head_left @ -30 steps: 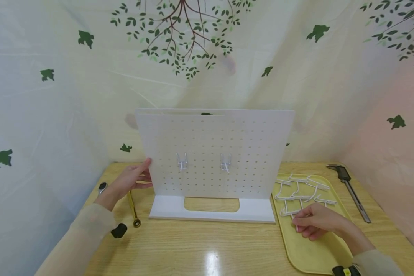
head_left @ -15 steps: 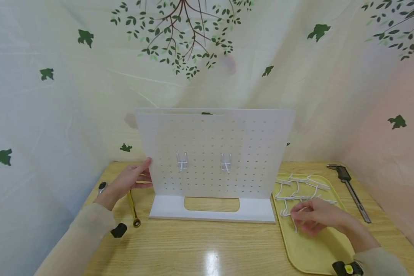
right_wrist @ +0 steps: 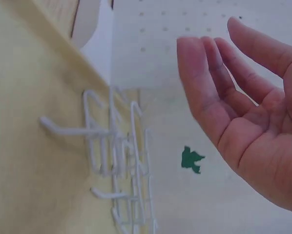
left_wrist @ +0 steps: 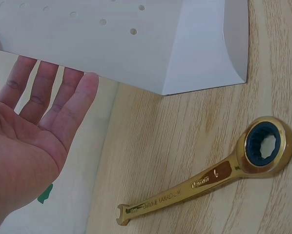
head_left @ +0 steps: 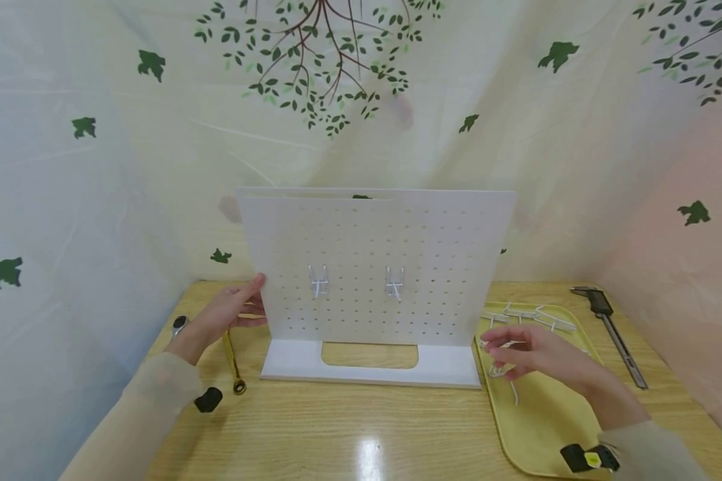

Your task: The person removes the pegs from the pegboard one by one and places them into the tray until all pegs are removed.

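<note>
A white pegboard (head_left: 361, 234) stands upright on its white base in the head view, with two metal hooks, a left hook (head_left: 318, 287) and a right hook (head_left: 394, 288), mounted on it. My left hand (head_left: 231, 312) holds the board's left edge, thumb in front and fingers reaching behind. In the right wrist view, my right hand (right_wrist: 243, 107) holds nothing; its thumb is apart from the fingers. It hovers over the yellow tray (head_left: 544, 434), where several white wire hooks (right_wrist: 70, 130) lie. In the head view this hand covers some of them.
On the left, a golden ratchet wrench (left_wrist: 185, 191) lies below my left hand. A caliper (head_left: 611, 327) rests right of the tray on the wooden table (head_left: 313, 427). Behind hangs a pale curtain (head_left: 445, 153) with a leaf print.
My right hand has moved from beside the nearest hook in the tray, up and left over the other hooks. The left hand keeps its hold on the pegboard.
</note>
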Demonstrator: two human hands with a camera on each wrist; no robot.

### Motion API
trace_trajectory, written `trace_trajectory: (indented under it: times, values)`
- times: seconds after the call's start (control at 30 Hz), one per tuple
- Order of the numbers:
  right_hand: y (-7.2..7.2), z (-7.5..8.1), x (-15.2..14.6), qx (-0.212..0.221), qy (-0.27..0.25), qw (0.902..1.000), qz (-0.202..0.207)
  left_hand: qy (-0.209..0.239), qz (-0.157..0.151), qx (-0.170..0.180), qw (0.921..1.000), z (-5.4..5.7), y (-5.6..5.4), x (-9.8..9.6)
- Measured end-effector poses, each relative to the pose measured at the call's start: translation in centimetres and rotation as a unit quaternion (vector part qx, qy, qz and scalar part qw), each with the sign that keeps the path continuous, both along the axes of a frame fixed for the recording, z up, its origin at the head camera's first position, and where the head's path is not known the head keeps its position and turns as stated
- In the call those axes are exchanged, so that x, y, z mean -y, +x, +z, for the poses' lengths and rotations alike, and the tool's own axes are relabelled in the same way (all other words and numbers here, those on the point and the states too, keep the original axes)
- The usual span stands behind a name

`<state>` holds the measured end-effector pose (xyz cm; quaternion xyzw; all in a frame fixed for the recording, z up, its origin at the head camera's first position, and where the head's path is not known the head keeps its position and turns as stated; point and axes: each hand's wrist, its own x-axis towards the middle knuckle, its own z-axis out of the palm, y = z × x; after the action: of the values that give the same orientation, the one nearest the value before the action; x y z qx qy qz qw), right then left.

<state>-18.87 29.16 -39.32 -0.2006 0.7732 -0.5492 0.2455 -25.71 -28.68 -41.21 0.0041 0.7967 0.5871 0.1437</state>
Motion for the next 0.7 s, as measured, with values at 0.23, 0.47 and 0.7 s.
trace_trajectory:
  times: [0.23, 0.47, 0.7]
  values:
    - [0.0, 1.5, 2.2, -0.035, -0.005, 0.9986, -0.039, -0.003, 0.0, 0.001, 1.0, 0.1, -0.2, 0.0]
    - [-0.1, 2.4, 5.0, -0.059, -0.032, 0.9958, -0.062, -0.006, -0.006, -0.004, 1.0, 0.2, -0.1, 0.1]
    - [-0.7, 3.1, 8.3, -0.052, -0.055, 0.9965, -0.035, -0.004, -0.005, -0.002, 1.0, 0.2, 0.0, -0.1]
